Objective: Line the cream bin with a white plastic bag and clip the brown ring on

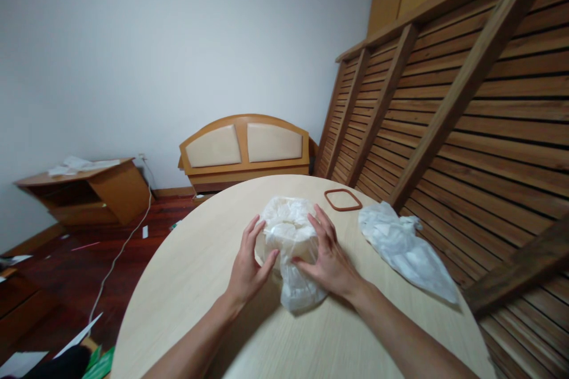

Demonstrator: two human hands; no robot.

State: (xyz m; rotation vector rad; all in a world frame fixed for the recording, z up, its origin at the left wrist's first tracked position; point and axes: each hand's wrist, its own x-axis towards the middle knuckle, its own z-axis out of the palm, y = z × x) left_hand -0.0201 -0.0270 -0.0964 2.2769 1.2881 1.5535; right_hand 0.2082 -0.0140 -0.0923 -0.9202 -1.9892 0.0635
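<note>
A crumpled, translucent white plastic bag (291,231) lies on the round table between my hands, its loose end trailing toward me. Something pale and rounded seems wrapped inside, but I cannot make out what. My left hand (251,266) cups the bag's left side, with curved fingers at its edge and the thumb at the front. On the other side, my right hand (329,257) grips the bag, fingers on top and thumb pressed against the front. A brown, rounded square ring (343,200) lies flat beyond my right hand. Further right sits a second crumpled white plastic bag (404,243).
The pale round table (186,284) stands close to a slatted wooden panel (444,148) leaning on the right. Behind it is a headboard (244,145) against the wall. At left, a low wooden cabinet (115,189) bears papers, and a white cable (122,249) crosses the floor.
</note>
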